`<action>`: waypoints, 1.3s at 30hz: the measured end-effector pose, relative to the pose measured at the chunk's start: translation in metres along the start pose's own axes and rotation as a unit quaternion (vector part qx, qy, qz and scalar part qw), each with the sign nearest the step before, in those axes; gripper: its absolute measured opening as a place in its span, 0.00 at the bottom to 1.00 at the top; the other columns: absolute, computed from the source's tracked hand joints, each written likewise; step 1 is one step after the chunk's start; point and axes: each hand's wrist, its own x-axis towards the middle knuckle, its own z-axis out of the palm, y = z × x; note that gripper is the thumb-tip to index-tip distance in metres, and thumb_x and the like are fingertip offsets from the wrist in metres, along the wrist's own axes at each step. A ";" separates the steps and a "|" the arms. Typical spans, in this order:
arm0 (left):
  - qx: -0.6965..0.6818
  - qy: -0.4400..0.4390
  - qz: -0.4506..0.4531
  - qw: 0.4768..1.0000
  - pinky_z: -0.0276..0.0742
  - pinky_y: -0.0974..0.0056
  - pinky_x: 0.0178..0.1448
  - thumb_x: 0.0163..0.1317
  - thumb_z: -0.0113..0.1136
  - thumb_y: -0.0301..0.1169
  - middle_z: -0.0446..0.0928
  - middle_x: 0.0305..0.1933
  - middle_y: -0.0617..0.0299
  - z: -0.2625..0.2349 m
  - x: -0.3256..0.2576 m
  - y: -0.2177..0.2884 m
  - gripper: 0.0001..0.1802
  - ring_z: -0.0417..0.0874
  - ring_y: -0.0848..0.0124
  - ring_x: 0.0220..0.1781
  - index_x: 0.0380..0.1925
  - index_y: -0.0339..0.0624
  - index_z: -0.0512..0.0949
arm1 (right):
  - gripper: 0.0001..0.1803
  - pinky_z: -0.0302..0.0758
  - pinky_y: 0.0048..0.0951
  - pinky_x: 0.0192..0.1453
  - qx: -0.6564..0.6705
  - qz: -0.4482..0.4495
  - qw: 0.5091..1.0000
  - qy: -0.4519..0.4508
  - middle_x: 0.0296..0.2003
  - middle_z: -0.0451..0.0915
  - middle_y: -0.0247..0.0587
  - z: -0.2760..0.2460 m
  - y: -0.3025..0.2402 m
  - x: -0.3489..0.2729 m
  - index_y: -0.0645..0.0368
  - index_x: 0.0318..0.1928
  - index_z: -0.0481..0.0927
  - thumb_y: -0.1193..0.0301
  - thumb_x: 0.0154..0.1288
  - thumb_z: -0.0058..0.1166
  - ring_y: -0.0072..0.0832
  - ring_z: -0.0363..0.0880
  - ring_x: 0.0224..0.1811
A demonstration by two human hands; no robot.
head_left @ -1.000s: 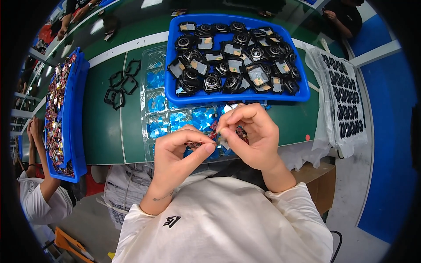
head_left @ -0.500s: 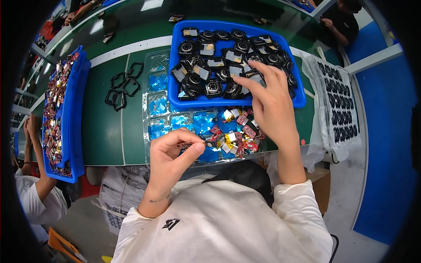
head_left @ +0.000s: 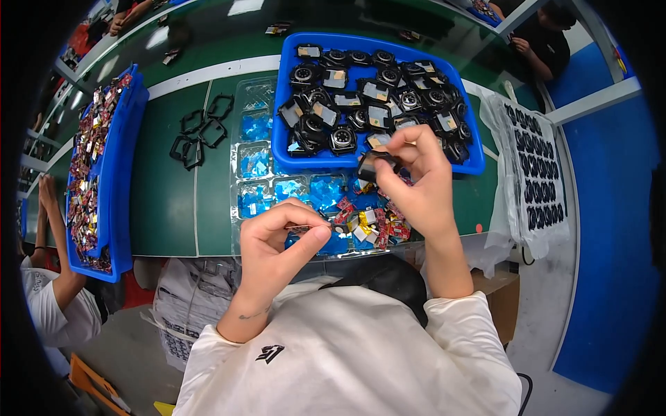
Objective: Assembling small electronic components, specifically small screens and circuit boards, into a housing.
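In my left hand (head_left: 281, 239), thumb and forefinger pinch a small thin circuit board (head_left: 298, 228) with a dark part at its end. Its edge faces me, so most of it is hidden. My right hand (head_left: 420, 184) grips a black watch case (head_left: 372, 166) just above the near rim of a blue tray (head_left: 305, 163). Many similar black watch cases (head_left: 342, 139) fill that tray, some showing a round back, others a grey inside. Below my hands, a clear compartment tray (head_left: 244, 154) carries blue film pieces (head_left: 326, 191) and a pile of red circuit boards with silver-and-yellow batteries (head_left: 365, 222).
Several empty black frames (head_left: 211, 132) lie on the green table (head_left: 163, 187). A blue bin (head_left: 119, 229) of red boards stands at the left. White sheeting with rows of black parts (head_left: 538, 159) lies at the right. Other people work at the left and far side.
My right hand has lifted a watch case out of the blue tray and drawn it toward me. The left hand keeps its pinch, nearly still.
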 end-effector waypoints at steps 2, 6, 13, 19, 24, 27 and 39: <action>0.003 0.002 0.001 1.000 0.71 0.74 0.38 0.53 0.62 0.17 0.77 0.31 0.59 0.002 0.001 0.000 0.03 0.76 0.76 0.33 0.29 0.31 0.79 | 0.20 0.71 0.19 0.34 0.047 0.007 0.999 -0.024 0.31 0.78 0.34 0.006 -0.006 -0.001 0.61 0.50 0.72 0.83 0.54 0.52 0.17 0.75 0.35; 0.034 0.034 0.042 0.998 0.70 0.72 0.43 0.51 0.63 0.17 0.77 0.35 0.57 0.007 0.003 -0.001 0.04 0.75 0.74 0.39 0.28 0.33 0.79 | 0.19 0.77 0.17 0.37 0.094 0.002 0.994 -0.053 0.34 0.74 0.34 0.012 -0.011 -0.004 0.63 0.48 0.77 0.85 0.54 0.51 0.18 0.75 0.34; 0.245 0.114 0.147 0.952 0.66 0.62 0.53 0.47 0.66 0.22 0.78 0.46 0.54 0.014 0.011 -0.003 0.03 0.72 0.65 0.48 0.24 0.38 0.82 | 0.13 0.79 0.19 0.39 0.149 0.082 0.984 -0.045 0.40 0.78 0.45 0.024 -0.019 -0.016 0.70 0.44 0.75 0.87 0.57 0.50 0.21 0.78 0.40; 0.315 0.137 0.165 0.924 0.66 0.61 0.55 0.46 0.65 0.23 0.78 0.49 0.55 0.017 0.015 -0.005 0.03 0.72 0.63 0.50 0.24 0.41 0.82 | 0.11 0.78 0.16 0.33 0.247 0.115 0.961 -0.057 0.41 0.80 0.44 0.029 -0.023 -0.022 0.70 0.44 0.73 0.84 0.60 0.50 0.17 0.79 0.34; 0.330 0.130 0.162 0.921 0.67 0.61 0.54 0.46 0.65 0.23 0.79 0.48 0.55 0.014 0.018 -0.005 0.03 0.73 0.63 0.50 0.23 0.41 0.83 | 0.13 0.75 0.14 0.33 0.229 0.106 0.965 -0.075 0.38 0.80 0.42 0.028 -0.022 -0.024 0.71 0.46 0.76 0.84 0.59 0.51 0.16 0.79 0.32; 0.339 0.118 0.156 0.920 0.67 0.62 0.54 0.46 0.65 0.23 0.80 0.47 0.56 0.012 0.020 -0.001 0.03 0.74 0.64 0.49 0.23 0.41 0.83 | 0.14 0.75 0.14 0.34 0.191 0.102 0.973 -0.079 0.36 0.80 0.41 0.027 -0.022 -0.024 0.70 0.47 0.77 0.83 0.59 0.53 0.15 0.78 0.31; 0.242 0.101 0.075 0.962 0.66 0.63 0.56 0.47 0.65 0.23 0.81 0.46 0.56 0.010 0.021 -0.003 0.03 0.75 0.66 0.48 0.24 0.40 0.83 | 0.14 0.77 0.18 0.36 0.147 0.070 0.983 -0.083 0.36 0.80 0.40 0.028 -0.020 -0.026 0.66 0.47 0.79 0.80 0.59 0.55 0.17 0.78 0.32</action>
